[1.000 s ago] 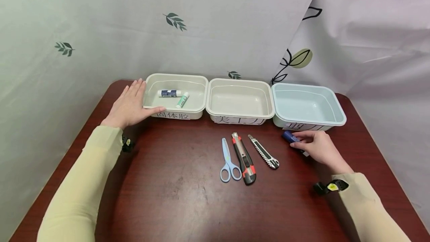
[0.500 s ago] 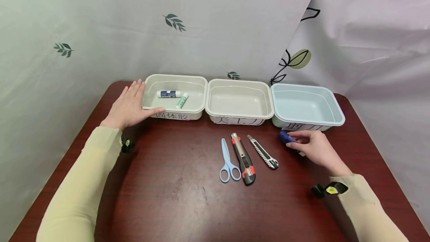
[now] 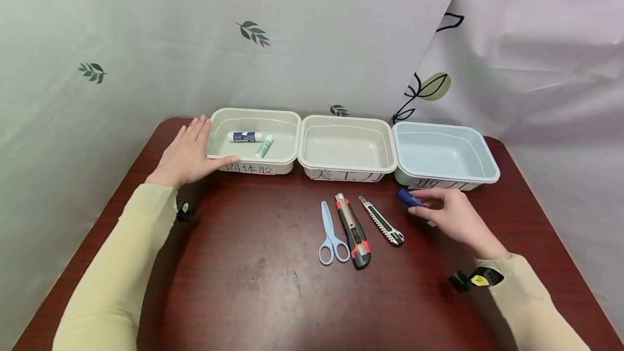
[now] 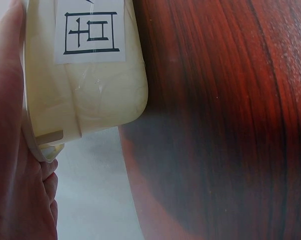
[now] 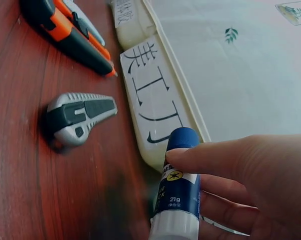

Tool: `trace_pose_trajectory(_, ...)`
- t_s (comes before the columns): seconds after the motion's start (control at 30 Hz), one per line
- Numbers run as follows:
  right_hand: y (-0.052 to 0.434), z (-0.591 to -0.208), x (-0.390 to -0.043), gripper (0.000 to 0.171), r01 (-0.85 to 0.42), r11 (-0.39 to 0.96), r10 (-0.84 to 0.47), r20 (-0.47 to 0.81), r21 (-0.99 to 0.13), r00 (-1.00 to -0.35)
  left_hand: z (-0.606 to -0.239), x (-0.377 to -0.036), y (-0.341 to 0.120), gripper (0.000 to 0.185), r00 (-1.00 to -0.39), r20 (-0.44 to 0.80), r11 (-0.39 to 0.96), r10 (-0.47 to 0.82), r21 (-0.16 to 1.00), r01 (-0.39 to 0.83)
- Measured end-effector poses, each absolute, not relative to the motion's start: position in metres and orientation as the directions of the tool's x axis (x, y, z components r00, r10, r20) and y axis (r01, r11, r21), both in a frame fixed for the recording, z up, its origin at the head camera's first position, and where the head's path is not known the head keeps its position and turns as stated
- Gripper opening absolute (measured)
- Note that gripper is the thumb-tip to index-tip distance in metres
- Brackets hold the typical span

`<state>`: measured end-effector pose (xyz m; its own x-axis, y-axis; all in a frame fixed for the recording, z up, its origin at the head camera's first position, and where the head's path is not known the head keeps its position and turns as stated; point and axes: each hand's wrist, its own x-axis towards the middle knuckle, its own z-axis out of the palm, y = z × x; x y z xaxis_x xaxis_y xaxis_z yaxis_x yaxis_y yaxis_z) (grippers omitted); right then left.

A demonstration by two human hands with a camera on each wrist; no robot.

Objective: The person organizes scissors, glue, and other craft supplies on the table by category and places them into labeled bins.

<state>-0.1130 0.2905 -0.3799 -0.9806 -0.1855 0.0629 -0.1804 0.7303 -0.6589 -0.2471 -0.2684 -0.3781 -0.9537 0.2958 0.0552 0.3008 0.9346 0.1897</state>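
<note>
In the head view my left hand (image 3: 182, 156) rests on the left end of the cream bin (image 3: 255, 166), fingers straight, thumb along its front rim. Two glue sticks, one navy and white (image 3: 245, 136), one green and white (image 3: 264, 146), lie inside that bin. My right hand (image 3: 450, 213) pinches a blue glue stick with a white base (image 5: 178, 200) between thumb and fingers, in front of the light-blue bin (image 3: 446, 153). Left of this hand lie a silver-and-black utility knife (image 3: 382, 221), a red-and-black utility knife (image 3: 353, 232) and blue scissors (image 3: 333, 237).
A second cream bin (image 3: 348, 148) stands between the other two bins, all in a row along the back of the dark red table (image 3: 253, 286). Paper labels are on their fronts. Behind them hangs a pale cloth (image 3: 312, 31) with leaf prints.
My right hand has moved slightly left with the blue glue stick, towards the silver-and-black utility knife. My left hand has stayed on the bin.
</note>
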Motion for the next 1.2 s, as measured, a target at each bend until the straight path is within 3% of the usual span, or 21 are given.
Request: trace_pose_trajectory(1.2, 0.244, -0.375, -0.131, 0.033, -0.239, 0.634, -0.273, 0.077, -0.736, -0.959, -0.377, -0.247, -0.268, 0.124, -0.955, 0.054, 0.937, 0.292, 0.185, 0.297)
